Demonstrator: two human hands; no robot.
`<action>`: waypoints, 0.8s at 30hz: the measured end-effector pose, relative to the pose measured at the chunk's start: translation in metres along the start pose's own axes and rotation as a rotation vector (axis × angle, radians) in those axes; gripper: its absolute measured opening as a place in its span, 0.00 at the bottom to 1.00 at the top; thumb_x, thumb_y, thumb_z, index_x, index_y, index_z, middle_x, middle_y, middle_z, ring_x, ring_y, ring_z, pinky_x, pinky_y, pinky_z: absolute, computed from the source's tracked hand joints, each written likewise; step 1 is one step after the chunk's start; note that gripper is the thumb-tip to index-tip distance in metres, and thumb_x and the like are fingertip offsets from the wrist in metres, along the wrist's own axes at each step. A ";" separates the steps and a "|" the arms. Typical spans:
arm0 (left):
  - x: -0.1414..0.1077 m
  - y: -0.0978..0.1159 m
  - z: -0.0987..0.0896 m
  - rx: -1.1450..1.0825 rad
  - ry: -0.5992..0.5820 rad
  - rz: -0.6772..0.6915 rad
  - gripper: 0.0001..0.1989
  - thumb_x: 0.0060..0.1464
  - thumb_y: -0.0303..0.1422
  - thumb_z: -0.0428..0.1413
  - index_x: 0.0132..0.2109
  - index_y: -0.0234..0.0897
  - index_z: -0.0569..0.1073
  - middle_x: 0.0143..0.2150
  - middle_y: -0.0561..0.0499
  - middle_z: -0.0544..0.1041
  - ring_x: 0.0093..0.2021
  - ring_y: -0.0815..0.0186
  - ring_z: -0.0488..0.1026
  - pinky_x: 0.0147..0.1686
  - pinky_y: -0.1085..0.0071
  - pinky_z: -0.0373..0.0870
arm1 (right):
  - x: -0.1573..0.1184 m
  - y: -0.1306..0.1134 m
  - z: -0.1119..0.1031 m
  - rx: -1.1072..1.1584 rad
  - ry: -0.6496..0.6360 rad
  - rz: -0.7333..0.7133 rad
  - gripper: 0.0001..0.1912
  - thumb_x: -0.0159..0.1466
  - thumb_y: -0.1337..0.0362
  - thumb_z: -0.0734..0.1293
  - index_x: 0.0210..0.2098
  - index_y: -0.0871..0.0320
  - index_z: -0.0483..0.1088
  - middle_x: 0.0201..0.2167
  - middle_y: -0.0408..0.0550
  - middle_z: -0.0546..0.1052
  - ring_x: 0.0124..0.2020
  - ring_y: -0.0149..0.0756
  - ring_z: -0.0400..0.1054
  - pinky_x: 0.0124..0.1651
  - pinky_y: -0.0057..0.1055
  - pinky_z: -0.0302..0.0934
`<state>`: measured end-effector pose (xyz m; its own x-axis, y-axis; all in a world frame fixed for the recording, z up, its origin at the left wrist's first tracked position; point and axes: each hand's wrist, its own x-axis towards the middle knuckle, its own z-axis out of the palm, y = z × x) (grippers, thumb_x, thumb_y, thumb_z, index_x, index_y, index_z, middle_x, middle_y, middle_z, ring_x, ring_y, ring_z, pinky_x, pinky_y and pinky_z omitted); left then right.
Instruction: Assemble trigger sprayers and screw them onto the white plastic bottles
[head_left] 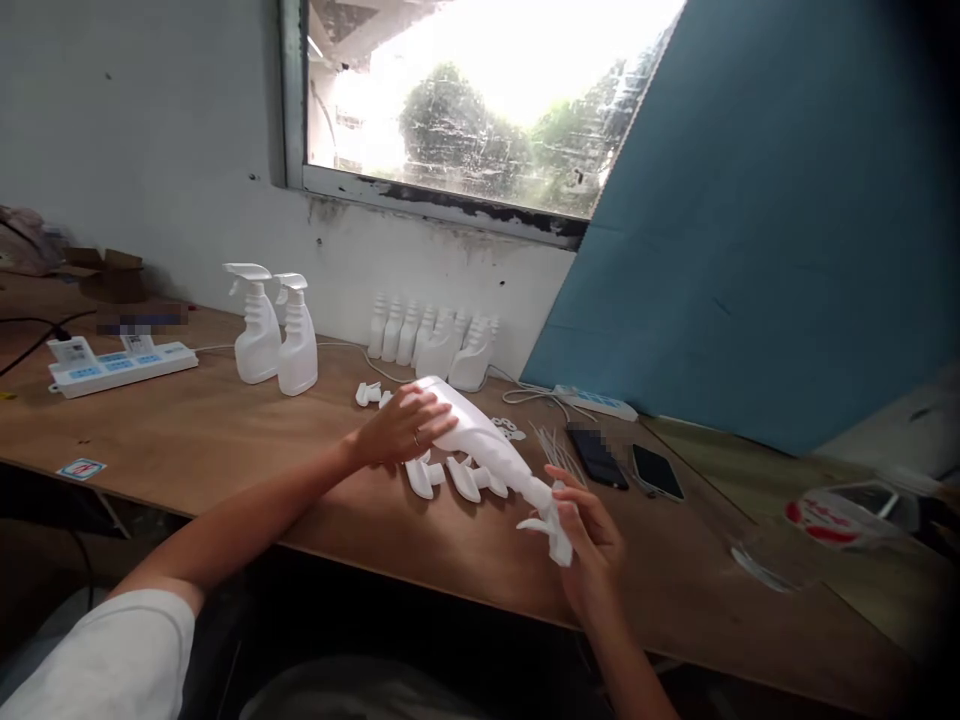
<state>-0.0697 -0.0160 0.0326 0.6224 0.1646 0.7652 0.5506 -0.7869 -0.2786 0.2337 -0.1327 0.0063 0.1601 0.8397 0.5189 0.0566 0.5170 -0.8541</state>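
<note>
Gripping a white bottle [484, 430] tilted neck-down above the brown tabletop [225, 440], the person has the left hand [409, 425] wrapped round its body and the right hand [592, 530] closed on a trigger head [556, 540] at its neck. Loose trigger heads [465, 480] lie nearby; more bottles [437, 345] line the scuffed white wall [187, 150], below a grimy window [487, 130] and beside a blue sheet [750, 200]. Lettering on the front-edge sticker [82, 469] and red-marked packet [829, 515] at right: illegible.

White wall [150, 130], apparently grimy window [480, 130]
</note>
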 end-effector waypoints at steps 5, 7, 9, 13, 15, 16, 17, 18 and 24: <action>0.006 0.016 -0.003 -0.009 0.141 0.080 0.21 0.60 0.41 0.54 0.57 0.39 0.67 0.50 0.42 0.77 0.50 0.56 0.73 0.52 0.55 0.64 | 0.006 -0.051 -0.013 0.069 -0.190 -0.035 0.24 0.63 0.47 0.60 0.52 0.50 0.73 0.62 0.54 0.67 0.55 0.56 0.68 0.44 0.48 0.70; 0.011 0.020 -0.009 -0.029 0.194 0.105 0.24 0.58 0.42 0.56 0.58 0.38 0.65 0.47 0.42 0.78 0.47 0.56 0.74 0.49 0.56 0.65 | 0.012 -0.067 -0.017 0.027 -0.202 -0.076 0.24 0.58 0.50 0.67 0.53 0.48 0.72 0.62 0.54 0.67 0.49 0.54 0.72 0.43 0.47 0.70; 0.017 0.031 -0.017 -0.087 0.227 0.115 0.27 0.57 0.42 0.57 0.59 0.37 0.64 0.46 0.42 0.78 0.44 0.57 0.76 0.47 0.57 0.67 | 0.018 -0.077 -0.019 -0.051 -0.126 -0.101 0.23 0.54 0.56 0.73 0.50 0.48 0.74 0.58 0.54 0.71 0.40 0.49 0.75 0.40 0.45 0.70; 0.025 0.072 -0.034 -0.270 0.212 -0.011 0.29 0.54 0.43 0.59 0.59 0.37 0.62 0.44 0.42 0.78 0.42 0.57 0.76 0.43 0.60 0.71 | 0.031 -0.092 -0.012 -0.030 0.054 -0.204 0.19 0.51 0.61 0.76 0.42 0.51 0.77 0.40 0.49 0.78 0.34 0.42 0.74 0.37 0.41 0.70; 0.023 0.097 -0.039 -0.379 0.162 -0.170 0.27 0.55 0.42 0.59 0.58 0.38 0.62 0.45 0.43 0.78 0.42 0.58 0.77 0.42 0.62 0.72 | 0.037 -0.097 -0.002 0.108 0.044 -0.262 0.16 0.51 0.61 0.76 0.40 0.51 0.77 0.40 0.48 0.78 0.39 0.44 0.74 0.42 0.42 0.70; 0.020 0.108 -0.039 -0.438 0.123 -0.251 0.26 0.55 0.42 0.59 0.57 0.39 0.62 0.45 0.43 0.78 0.42 0.58 0.77 0.40 0.64 0.73 | 0.040 -0.098 0.005 0.156 0.007 -0.256 0.16 0.52 0.59 0.75 0.40 0.51 0.76 0.42 0.49 0.77 0.43 0.45 0.73 0.45 0.43 0.69; 0.017 0.118 -0.037 -0.497 0.077 -0.331 0.25 0.55 0.41 0.59 0.57 0.40 0.62 0.45 0.44 0.78 0.40 0.59 0.77 0.39 0.65 0.73 | 0.041 -0.098 0.013 0.176 -0.037 -0.223 0.15 0.53 0.57 0.74 0.40 0.51 0.76 0.43 0.50 0.77 0.45 0.47 0.73 0.47 0.46 0.69; 0.012 0.127 -0.034 -0.553 0.027 -0.407 0.24 0.55 0.41 0.58 0.56 0.41 0.62 0.44 0.45 0.78 0.39 0.61 0.77 0.37 0.67 0.73 | 0.042 -0.096 0.021 0.177 -0.077 -0.171 0.16 0.54 0.55 0.73 0.41 0.52 0.75 0.42 0.51 0.78 0.44 0.49 0.74 0.46 0.48 0.69; -0.012 0.145 -0.013 -0.763 -0.130 -0.703 0.24 0.54 0.41 0.58 0.54 0.42 0.60 0.37 0.50 0.75 0.32 0.63 0.73 0.33 0.66 0.72 | 0.032 -0.067 0.061 0.149 -0.171 -0.018 0.22 0.58 0.47 0.69 0.44 0.56 0.72 0.38 0.56 0.79 0.40 0.50 0.76 0.39 0.43 0.71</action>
<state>-0.0047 -0.1395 -0.0096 0.3779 0.7578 0.5319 0.3421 -0.6481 0.6803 0.1751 -0.1304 0.0827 -0.0100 0.8396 0.5432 -0.0900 0.5403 -0.8367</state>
